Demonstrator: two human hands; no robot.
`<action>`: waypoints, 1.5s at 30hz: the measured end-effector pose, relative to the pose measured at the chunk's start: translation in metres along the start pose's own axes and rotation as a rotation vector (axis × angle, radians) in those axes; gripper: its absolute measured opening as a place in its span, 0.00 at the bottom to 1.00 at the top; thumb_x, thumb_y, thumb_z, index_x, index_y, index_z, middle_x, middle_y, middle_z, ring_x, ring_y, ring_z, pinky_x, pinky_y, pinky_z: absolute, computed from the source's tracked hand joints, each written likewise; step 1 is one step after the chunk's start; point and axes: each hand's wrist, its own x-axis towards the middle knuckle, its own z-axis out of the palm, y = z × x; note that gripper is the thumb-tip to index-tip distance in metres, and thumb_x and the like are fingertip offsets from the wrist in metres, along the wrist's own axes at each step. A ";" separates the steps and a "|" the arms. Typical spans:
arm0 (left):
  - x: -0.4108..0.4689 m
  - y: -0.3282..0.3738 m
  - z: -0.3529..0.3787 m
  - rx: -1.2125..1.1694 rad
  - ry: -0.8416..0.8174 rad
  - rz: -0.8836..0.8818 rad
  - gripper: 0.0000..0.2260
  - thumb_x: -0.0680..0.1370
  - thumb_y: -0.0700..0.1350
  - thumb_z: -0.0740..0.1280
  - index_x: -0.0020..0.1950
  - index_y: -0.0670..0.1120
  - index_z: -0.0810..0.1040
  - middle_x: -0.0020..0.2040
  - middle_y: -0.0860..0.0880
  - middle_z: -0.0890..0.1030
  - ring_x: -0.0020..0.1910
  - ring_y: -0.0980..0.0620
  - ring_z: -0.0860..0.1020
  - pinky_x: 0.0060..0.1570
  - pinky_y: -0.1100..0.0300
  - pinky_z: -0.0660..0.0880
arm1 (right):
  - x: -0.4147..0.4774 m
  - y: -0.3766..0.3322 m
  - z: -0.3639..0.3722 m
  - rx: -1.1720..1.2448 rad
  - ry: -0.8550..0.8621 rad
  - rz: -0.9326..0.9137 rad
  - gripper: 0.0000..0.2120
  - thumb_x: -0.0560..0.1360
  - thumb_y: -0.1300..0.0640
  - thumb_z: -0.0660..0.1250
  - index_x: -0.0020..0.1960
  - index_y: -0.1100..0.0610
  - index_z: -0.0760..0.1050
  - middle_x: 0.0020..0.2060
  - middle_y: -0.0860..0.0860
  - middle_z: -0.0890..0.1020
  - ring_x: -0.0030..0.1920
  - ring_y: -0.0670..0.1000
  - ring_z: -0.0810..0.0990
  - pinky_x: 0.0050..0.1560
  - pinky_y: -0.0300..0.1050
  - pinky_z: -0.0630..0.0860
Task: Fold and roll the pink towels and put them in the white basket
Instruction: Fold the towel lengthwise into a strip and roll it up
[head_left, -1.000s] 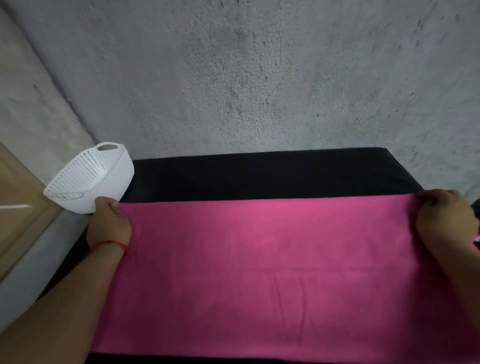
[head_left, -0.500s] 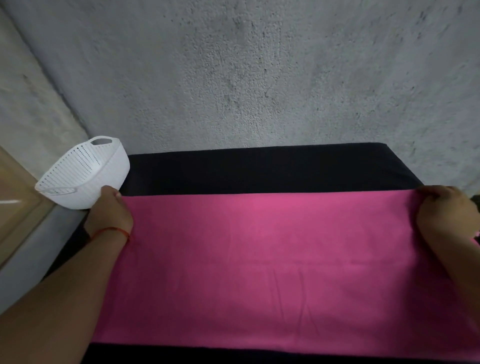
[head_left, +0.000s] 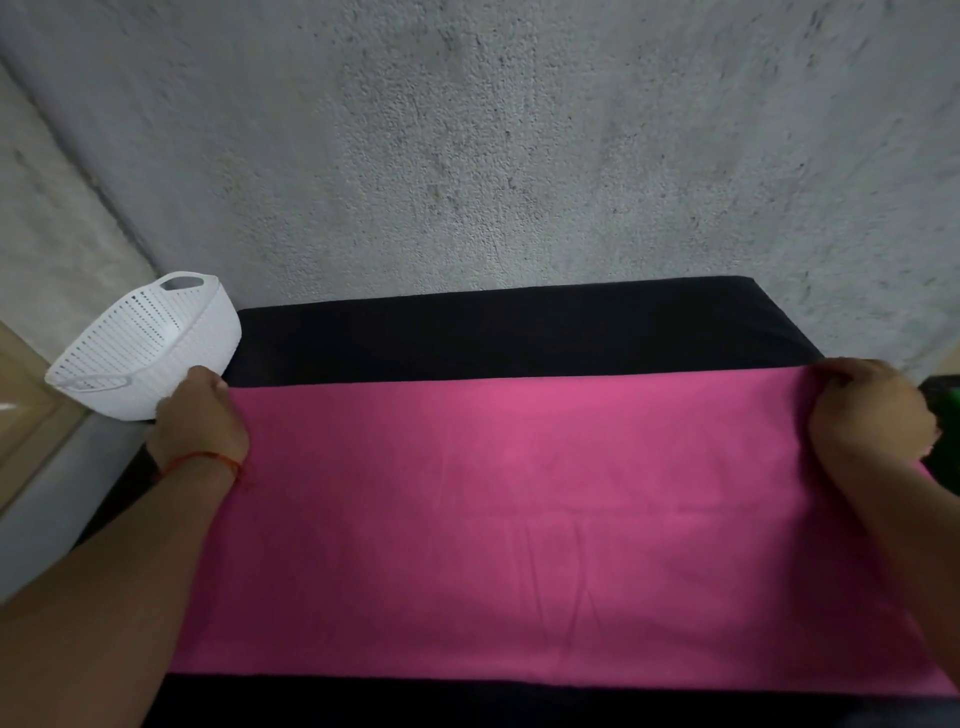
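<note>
One pink fabric towel (head_left: 519, 519) is pinched at its two far corners by the left hand (head_left: 200, 421) and the right hand (head_left: 867, 415), fingers curled. It is spread flat over one black-covered table (head_left: 519, 332). One white perforated plastic basket (head_left: 145, 353) is seen just beside the left hand.

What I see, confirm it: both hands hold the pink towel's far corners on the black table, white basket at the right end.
One error: the head view shows the white basket at the left end of the black table, by the left hand. It and the right hand hold the pink towel by its far corners.
</note>
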 end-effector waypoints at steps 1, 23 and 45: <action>0.000 0.001 0.001 0.026 -0.005 0.004 0.08 0.85 0.45 0.56 0.52 0.47 0.72 0.48 0.39 0.77 0.51 0.35 0.75 0.47 0.43 0.71 | 0.000 0.000 0.000 0.003 -0.005 -0.001 0.20 0.78 0.63 0.59 0.63 0.55 0.84 0.61 0.60 0.83 0.53 0.69 0.82 0.53 0.61 0.80; -0.086 0.211 0.021 -0.111 -0.641 0.673 0.08 0.78 0.61 0.67 0.51 0.59 0.76 0.48 0.59 0.77 0.52 0.54 0.75 0.58 0.49 0.73 | 0.000 0.007 -0.003 0.204 0.041 0.011 0.18 0.83 0.61 0.57 0.64 0.55 0.84 0.63 0.58 0.81 0.56 0.68 0.81 0.58 0.59 0.78; -0.084 0.164 0.026 -0.221 -0.392 0.641 0.08 0.80 0.44 0.65 0.57 0.55 0.75 0.49 0.55 0.77 0.49 0.54 0.71 0.60 0.53 0.70 | 0.010 0.003 -0.003 0.024 -0.108 0.012 0.22 0.78 0.63 0.58 0.63 0.50 0.84 0.62 0.57 0.82 0.57 0.68 0.81 0.56 0.61 0.78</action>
